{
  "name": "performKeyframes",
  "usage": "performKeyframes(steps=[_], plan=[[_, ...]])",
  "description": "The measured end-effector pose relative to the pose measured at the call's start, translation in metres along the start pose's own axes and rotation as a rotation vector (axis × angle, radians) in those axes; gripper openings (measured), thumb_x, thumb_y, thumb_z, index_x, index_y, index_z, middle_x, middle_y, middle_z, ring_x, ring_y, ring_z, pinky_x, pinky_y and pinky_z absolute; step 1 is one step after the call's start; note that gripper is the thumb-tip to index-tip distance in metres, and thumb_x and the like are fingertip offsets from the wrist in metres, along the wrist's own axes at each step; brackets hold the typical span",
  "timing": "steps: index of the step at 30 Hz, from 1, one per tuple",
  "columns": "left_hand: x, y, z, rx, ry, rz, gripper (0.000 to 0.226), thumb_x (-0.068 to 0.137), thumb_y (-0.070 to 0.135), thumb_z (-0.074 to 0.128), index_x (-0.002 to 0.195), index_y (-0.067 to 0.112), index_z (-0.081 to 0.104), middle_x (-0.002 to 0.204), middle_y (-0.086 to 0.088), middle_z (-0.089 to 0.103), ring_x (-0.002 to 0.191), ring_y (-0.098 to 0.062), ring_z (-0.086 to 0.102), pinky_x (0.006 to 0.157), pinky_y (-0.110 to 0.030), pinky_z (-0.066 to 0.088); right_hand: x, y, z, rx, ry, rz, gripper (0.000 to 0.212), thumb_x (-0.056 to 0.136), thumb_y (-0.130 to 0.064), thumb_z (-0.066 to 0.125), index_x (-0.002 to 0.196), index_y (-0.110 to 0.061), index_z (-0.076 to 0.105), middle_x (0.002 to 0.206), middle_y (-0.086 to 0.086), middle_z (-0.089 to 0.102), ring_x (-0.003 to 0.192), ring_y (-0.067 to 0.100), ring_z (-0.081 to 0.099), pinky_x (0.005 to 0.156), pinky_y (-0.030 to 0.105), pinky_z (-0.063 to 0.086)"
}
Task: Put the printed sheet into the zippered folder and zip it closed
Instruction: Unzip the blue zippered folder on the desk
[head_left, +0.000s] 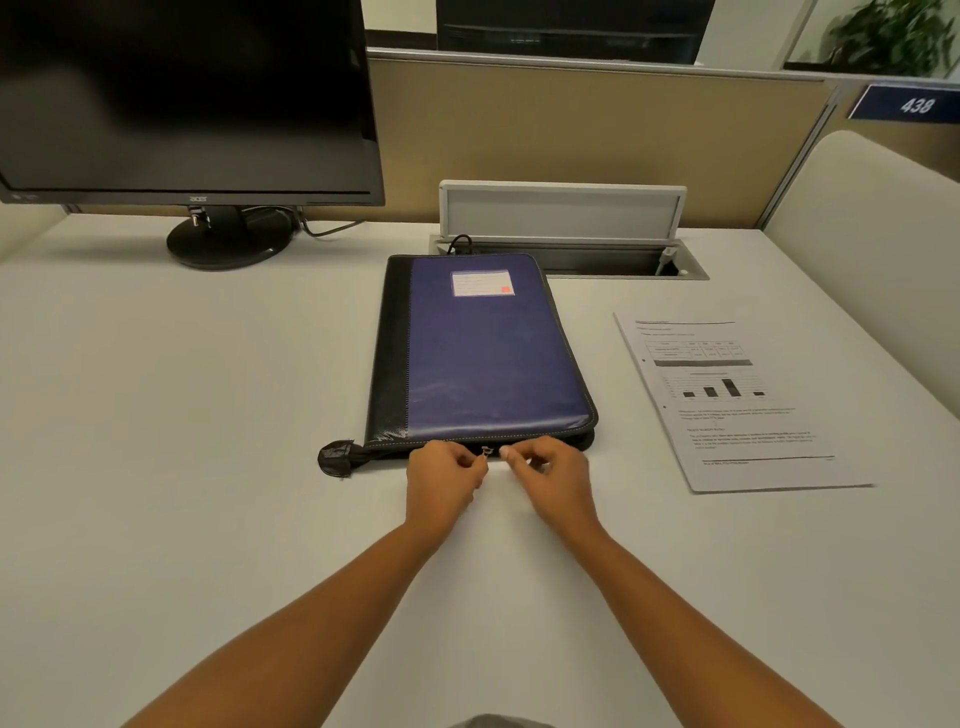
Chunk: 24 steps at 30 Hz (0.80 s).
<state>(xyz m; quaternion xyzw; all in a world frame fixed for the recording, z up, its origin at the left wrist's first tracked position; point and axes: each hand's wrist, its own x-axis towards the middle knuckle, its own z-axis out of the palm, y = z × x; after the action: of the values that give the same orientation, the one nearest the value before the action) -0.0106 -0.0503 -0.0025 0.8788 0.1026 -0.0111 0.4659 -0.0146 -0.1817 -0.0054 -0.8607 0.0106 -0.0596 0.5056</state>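
Head view, looking down on a white desk (208, 415). Mid-desk, toward the back edge: a blue-and-black zippered folder (483, 353), flat and closed, zip facing the near edge for easy reach. Well apart to its right, near the desk's right edge: the printed sheet (737, 400), face up, not yet inside. At the folder's near edge: left hand (447, 478), fingers curled, pinching the zipper pull (484, 452). Just beside it: right hand (550, 473), fingertips pinched on the folder's edge, probably steadying it for unzipping. Back left corner: a dark monitor (182, 93).
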Motion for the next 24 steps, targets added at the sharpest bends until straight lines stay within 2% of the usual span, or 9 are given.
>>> performKeyframes(steps=[3, 5, 7, 10, 13, 20, 24], plan=[[-0.001, -0.003, -0.002, 0.052, 0.007, 0.070, 0.019, 0.085, 0.019, 0.062, 0.073, 0.005, 0.069, 0.068, -0.012, 0.069, 0.052, -0.015, 0.056, 0.063, -0.029, 0.054, 0.014, 0.005, -0.010, 0.068, 0.263, 0.146, 0.028, 0.086, -0.025, 0.060, 0.063, -0.009, 0.059, 0.062, 0.005, 0.058, 0.057, 0.014, 0.051, 0.058, 0.023, 0.041], [-0.001, -0.006, -0.003, 0.087, 0.019, 0.099, 0.019, 0.085, 0.019, 0.061, 0.078, 0.004, 0.070, 0.067, -0.007, 0.067, 0.056, -0.013, 0.056, 0.065, -0.024, 0.050, 0.022, 0.011, -0.018, 0.037, 0.386, 0.206, 0.032, 0.087, -0.026, 0.058, 0.062, -0.008, 0.050, 0.065, 0.009, 0.055, 0.060, 0.020, 0.049, 0.061, 0.027, 0.038], [-0.001, -0.010, -0.005, 0.119, 0.047, 0.116, 0.018, 0.085, 0.019, 0.061, 0.076, 0.005, 0.069, 0.065, -0.004, 0.065, 0.058, -0.012, 0.055, 0.064, -0.022, 0.046, 0.030, 0.018, -0.026, -0.036, 0.428, 0.261, 0.033, 0.086, -0.031, 0.059, 0.068, -0.007, 0.046, 0.074, 0.011, 0.054, 0.068, 0.025, 0.050, 0.064, 0.029, 0.036], [-0.002, -0.015, -0.009, 0.150, 0.073, 0.119, 0.018, 0.083, 0.020, 0.062, 0.071, 0.006, 0.066, 0.067, -0.007, 0.068, 0.061, -0.017, 0.058, 0.064, -0.028, 0.047, 0.039, 0.022, -0.029, -0.149, 0.323, 0.358, 0.040, 0.082, -0.047, 0.058, 0.081, -0.008, 0.051, 0.081, 0.006, 0.055, 0.074, 0.023, 0.050, 0.065, 0.028, 0.034], [-0.003, -0.020, -0.013, 0.185, 0.091, 0.128, 0.019, 0.083, 0.020, 0.061, 0.068, 0.009, 0.063, 0.066, -0.006, 0.067, 0.061, -0.018, 0.058, 0.060, -0.027, 0.043, 0.046, 0.020, -0.025, -0.278, 0.167, 0.396, 0.047, 0.079, -0.058, 0.055, 0.077, -0.011, 0.049, 0.078, 0.005, 0.056, 0.074, 0.024, 0.052, 0.063, 0.029, 0.036], [-0.006, -0.025, -0.021, 0.323, 0.106, 0.189, 0.023, 0.087, 0.022, 0.055, 0.067, 0.012, 0.054, 0.071, -0.010, 0.065, 0.063, -0.020, 0.052, 0.059, -0.027, 0.034, 0.048, 0.020, -0.021, -0.290, 0.149, 0.405, 0.047, 0.077, -0.057, 0.059, 0.074, -0.011, 0.050, 0.079, 0.006, 0.057, 0.074, 0.024, 0.052, 0.061, 0.029, 0.037], [-0.008, -0.026, -0.023, 0.353, 0.125, 0.199, 0.024, 0.089, 0.022, 0.053, 0.075, 0.004, 0.061, 0.077, -0.012, 0.066, 0.071, -0.027, 0.058, 0.066, -0.034, 0.042, 0.048, 0.019, -0.022, -0.298, 0.139, 0.411, 0.046, 0.078, -0.055, 0.060, 0.075, -0.010, 0.050, 0.078, 0.007, 0.057, 0.071, 0.024, 0.051, 0.054, 0.024, 0.033]])
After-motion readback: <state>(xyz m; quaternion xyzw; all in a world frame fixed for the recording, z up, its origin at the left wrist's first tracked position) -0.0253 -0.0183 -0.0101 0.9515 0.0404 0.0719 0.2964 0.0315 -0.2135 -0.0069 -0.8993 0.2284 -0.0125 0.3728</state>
